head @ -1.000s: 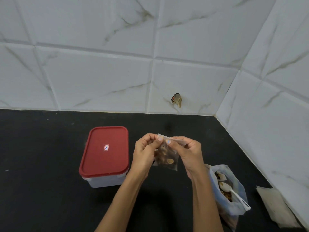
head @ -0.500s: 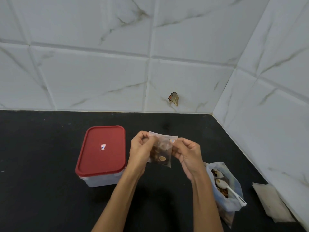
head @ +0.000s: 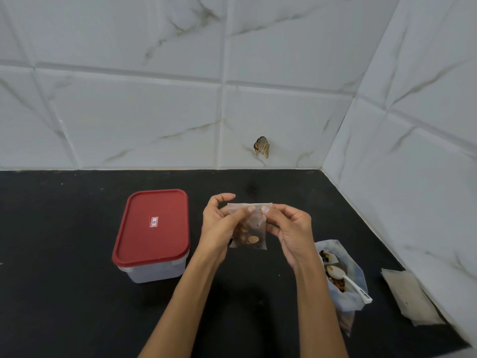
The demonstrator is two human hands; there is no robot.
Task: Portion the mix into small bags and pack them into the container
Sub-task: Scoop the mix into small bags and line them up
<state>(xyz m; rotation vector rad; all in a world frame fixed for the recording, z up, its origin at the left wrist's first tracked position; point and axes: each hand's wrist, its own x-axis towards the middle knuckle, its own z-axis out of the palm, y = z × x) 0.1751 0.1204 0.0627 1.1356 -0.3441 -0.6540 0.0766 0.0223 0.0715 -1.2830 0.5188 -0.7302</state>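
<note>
1. Head view: your left hand [head: 219,226] and right hand [head: 291,231] meet in the middle of the frame, held above the black bench [head: 64,293]; both pinch the top edge of a small clear bag [head: 251,228], thumbs almost touching at its rim.
2. The small bag hangs upright between your hands with a portion of brown mix [head: 249,236] settled in its lower half; whether the top strip is fully sealed is hard to tell from here.
3. At 9 o'clock from the bag, the container [head: 152,270] stands on the bench just beside your left wrist, its red lid [head: 152,228] on, a small sticker in the lid's middle.
4. At 4 o'clock, near your right forearm, the larger supply bag [head: 348,298] stands open with a white spoon [head: 346,279] resting in it.
5. Farther out at 4 o'clock, a flat pale sheet [head: 407,298] lies by the tiled wall [head: 129,112].
6. At 12 o'clock, a small dark scrap [head: 262,146] sticks to the wall above the bench.
</note>
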